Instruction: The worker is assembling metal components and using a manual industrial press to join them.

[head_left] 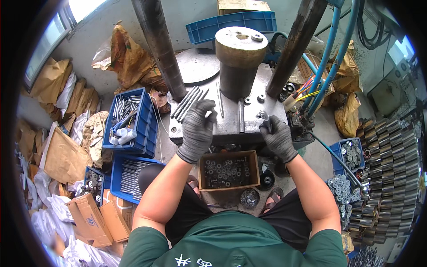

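My left hand [197, 131], in a grey glove, hovers at the front of the metal press bed [231, 122]. Its fingers are loosely bent, with a gap to the thumb and nothing visible between them. Beside it lie several steel rods [187, 103], and a single rod [220, 100] rests to its right. My right hand [279, 141], gloved too, is closed at the bed's front right edge; a small dark piece shows at its fingertips, too unclear to name. Between the hands a thicker bar [241, 116] lies lengthwise. Small metal rings [261, 98] sit behind the right hand.
A round steel column [240, 66] rises from the bed between two dark posts [161, 49]. Below the bed's front, a cardboard box [229, 186] holds small rings. Blue crates [144, 127] with rods stand left; stacked metal tubes [387, 178] line the right.
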